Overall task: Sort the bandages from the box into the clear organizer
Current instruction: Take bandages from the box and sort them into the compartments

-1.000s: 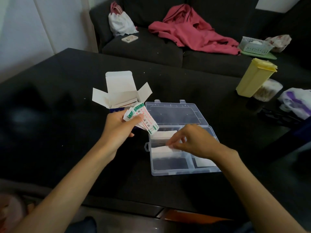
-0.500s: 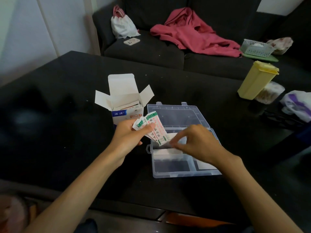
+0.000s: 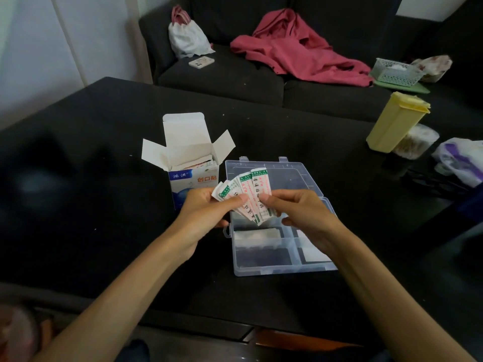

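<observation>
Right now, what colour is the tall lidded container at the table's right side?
Pale yellow container, clearest in the head view.

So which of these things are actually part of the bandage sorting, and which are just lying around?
In use:
- fanned bandages, held by left hand and right hand
- open bandage box
- clear organizer

Lying about:
- yellow container
- red garment
- phone
- white bag
- mesh basket

We list: black table near; dark sofa far; white wall far left.
</observation>
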